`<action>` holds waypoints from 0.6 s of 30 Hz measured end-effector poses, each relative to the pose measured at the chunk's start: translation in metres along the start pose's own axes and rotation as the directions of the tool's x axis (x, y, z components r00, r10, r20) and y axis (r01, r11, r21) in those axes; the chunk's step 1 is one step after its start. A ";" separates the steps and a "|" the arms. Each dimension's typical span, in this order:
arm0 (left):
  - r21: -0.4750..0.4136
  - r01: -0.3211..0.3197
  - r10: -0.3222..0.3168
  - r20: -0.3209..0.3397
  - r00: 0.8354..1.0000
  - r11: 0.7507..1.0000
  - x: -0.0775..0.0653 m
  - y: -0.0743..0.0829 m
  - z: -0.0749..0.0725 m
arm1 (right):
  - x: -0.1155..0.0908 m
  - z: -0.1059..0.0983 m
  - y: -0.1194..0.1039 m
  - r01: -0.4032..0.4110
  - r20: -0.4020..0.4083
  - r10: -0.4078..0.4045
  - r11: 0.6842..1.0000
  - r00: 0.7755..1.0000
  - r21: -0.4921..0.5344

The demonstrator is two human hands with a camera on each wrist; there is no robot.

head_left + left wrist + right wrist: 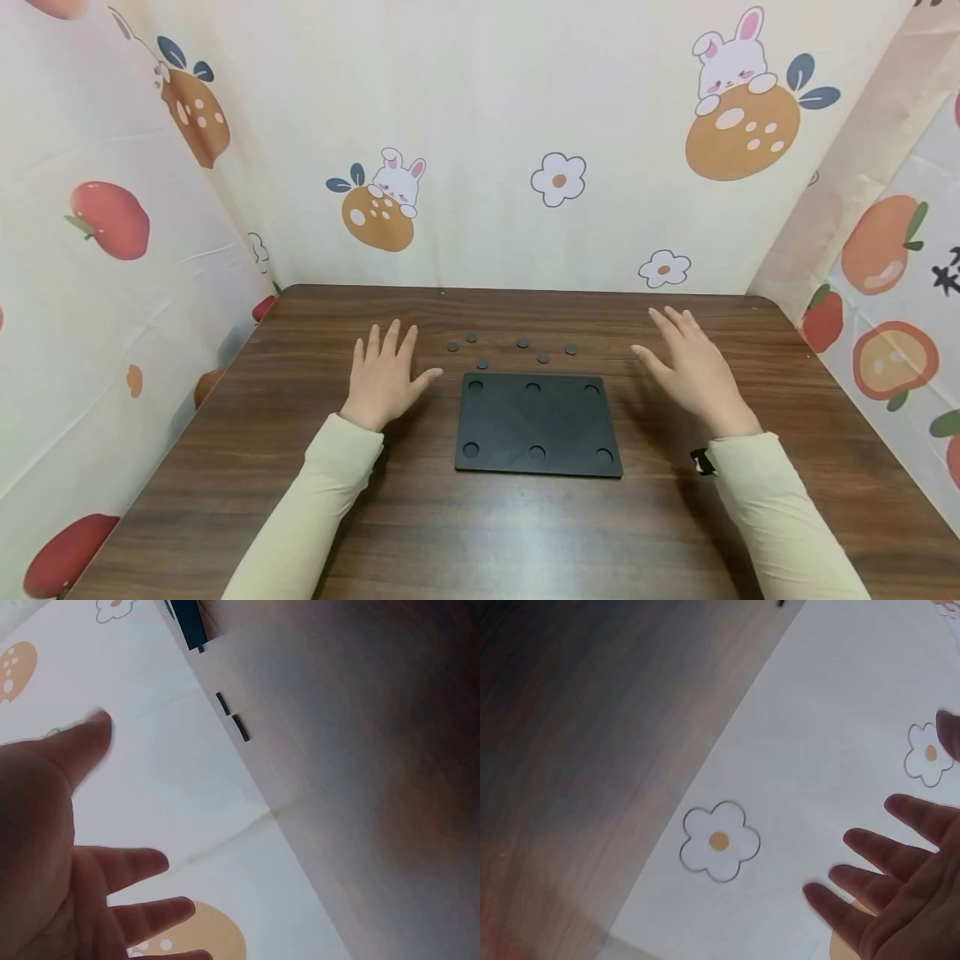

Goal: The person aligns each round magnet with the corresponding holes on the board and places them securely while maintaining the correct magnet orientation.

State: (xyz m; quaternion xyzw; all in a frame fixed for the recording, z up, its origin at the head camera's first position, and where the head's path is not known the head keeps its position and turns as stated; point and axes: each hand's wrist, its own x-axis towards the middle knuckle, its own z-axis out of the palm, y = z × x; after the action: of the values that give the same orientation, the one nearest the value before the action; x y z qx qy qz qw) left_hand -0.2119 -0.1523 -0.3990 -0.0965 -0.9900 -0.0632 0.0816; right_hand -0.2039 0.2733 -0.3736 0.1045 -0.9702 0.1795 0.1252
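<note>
A flat black board [537, 421] with several shallow round recesses lies on the table between the two hands. Just beyond its far edge, several small dark discs [522, 342] are scattered on the wood. My left hand [382, 379] is held left of the board, fingers spread and nothing in it; the nearest disc [452, 347] is a little to its right. To the right of the board is my right hand [693, 371], also with fingers extended and holding nothing. The left wrist view shows two discs [240, 727] edge-on, past the thumb, and a corner of the board [191, 626].
The brown wooden table [405, 517] ends at a pale curtain [480, 100] printed with rabbits, fruit and flowers. More printed cloth hangs along the left and right sides. A black-and-white band [702, 462] shows at the right cuff.
</note>
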 end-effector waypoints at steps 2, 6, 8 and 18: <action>0.011 -0.012 0.012 -0.033 0.999 1.000 0.002 0.001 -0.001 | 0.000 -0.004 -0.003 -0.006 0.000 0.006 0.997 1.000 0.074; 0.030 -0.049 0.051 -0.092 0.994 0.998 0.006 0.004 -0.003 | 0.000 -0.010 -0.007 -0.039 0.011 0.037 0.977 0.999 0.211; 0.037 -0.074 0.078 -0.126 0.989 0.997 0.008 0.004 -0.002 | 0.000 -0.010 -0.008 -0.052 0.011 0.051 0.963 0.999 0.266; -0.125 -0.137 0.117 -0.158 0.981 0.983 0.019 0.014 0.002 | -0.006 -0.001 -0.008 -0.128 0.081 0.104 0.906 0.991 0.404</action>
State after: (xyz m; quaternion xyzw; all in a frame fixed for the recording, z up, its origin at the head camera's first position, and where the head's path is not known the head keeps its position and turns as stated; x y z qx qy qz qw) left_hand -0.2274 -0.1350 -0.3958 -0.1601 -0.9662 -0.1321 0.1527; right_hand -0.1958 0.2676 -0.3719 0.0756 -0.9189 0.3822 0.0619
